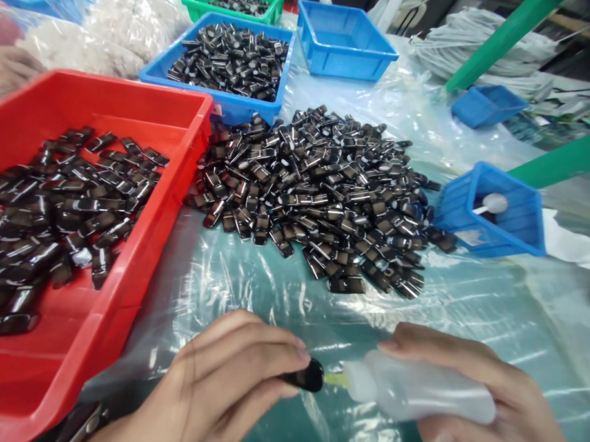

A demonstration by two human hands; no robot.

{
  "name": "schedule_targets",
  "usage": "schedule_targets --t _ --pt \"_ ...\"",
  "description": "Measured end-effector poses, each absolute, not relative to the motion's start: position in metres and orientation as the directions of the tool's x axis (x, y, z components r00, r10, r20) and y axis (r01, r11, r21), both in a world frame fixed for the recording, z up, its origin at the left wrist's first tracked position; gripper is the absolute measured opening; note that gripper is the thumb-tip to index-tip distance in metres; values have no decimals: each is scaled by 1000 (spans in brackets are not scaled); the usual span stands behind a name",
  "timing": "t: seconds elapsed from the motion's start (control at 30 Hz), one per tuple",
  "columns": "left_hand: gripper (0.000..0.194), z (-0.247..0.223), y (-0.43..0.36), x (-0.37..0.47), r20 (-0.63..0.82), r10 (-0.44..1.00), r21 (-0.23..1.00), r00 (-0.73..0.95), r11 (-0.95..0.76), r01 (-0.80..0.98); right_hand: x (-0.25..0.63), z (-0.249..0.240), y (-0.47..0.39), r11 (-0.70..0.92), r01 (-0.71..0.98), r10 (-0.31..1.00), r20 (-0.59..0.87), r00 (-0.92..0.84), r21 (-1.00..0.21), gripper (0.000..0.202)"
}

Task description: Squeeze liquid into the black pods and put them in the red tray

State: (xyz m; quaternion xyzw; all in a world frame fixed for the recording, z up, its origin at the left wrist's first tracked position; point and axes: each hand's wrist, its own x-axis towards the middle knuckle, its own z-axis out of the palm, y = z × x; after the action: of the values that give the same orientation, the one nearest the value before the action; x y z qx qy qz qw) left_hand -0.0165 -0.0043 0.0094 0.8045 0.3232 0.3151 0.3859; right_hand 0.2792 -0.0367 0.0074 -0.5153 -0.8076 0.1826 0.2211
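Between the thumb and fingers of my left hand [227,371] is a small glossy black plastic piece [310,376], its rounded end sticking out to the right. My right hand [489,382] is wrapped round a translucent white squeeze bottle [426,387] lying on its side. The bottle's thin yellowish nozzle [335,379] points left and meets, or nearly meets, the end of the black piece; I cannot tell whether they touch. Beyond both hands lies a big heap of similar dark glossy pieces [322,181] on the plastic-covered table [214,282].
On the left stands a red tray [173,206] with many pieces in it. Behind the heap are a filled blue bin [213,98], a green bin [273,12] and another blue bin [347,61]. A small blue box [508,229] stands right, near green bars [564,160].
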Motion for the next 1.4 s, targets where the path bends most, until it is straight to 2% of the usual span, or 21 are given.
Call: schedule_targets --t 0.33,0.77,0.83,0.9,0.93,1.0,1.07,1.1,1.17,1.23,1.3,1.4 --pt "22 9 -5 -16 255 767 836 589 -481 264 279 7 -41 337 746 940 162 -300 -574 41" --pt "29 5 -6 -17 253 842 831 477 -441 338 263 6 -22 207 628 976 116 -184 -750 35" --pt "29 4 -6 -16 254 840 826 480 -446 344 256 -2 -18 194 636 981 131 -145 -747 30" --pt "28 3 -5 -16 250 842 825 478 -443 349 252 -9 -16 171 659 985 141 -98 -733 34" --pt "28 2 -5 -16 253 846 827 469 -441 349 252 -11 -17 166 665 983 173 -56 -728 38" --pt "25 0 -5 -17 284 852 833 439 -446 328 252 -12 -23 217 666 942 332 50 -714 48" --pt "25 -1 -6 -17 285 858 846 428 -435 308 250 -10 -33 311 667 867 489 92 -677 46" --pt "26 -2 -6 -17 271 858 854 437 -424 303 248 -10 -38 361 682 844 534 51 -636 41" --pt "28 -1 -6 -16 245 862 867 443 -400 298 239 -9 -46 427 736 862 482 -157 -525 29" --pt "26 1 -6 -16 226 873 870 433 -381 313 227 -10 -45 518 787 837 390 -385 -334 37" --pt "24 2 -5 -16 234 870 855 434 -397 335 216 -11 -37 597 769 799 258 -544 -227 44" --pt "24 2 -4 -18 270 847 819 458 -452 354 205 -11 -21 567 765 823 215 -525 -304 41"
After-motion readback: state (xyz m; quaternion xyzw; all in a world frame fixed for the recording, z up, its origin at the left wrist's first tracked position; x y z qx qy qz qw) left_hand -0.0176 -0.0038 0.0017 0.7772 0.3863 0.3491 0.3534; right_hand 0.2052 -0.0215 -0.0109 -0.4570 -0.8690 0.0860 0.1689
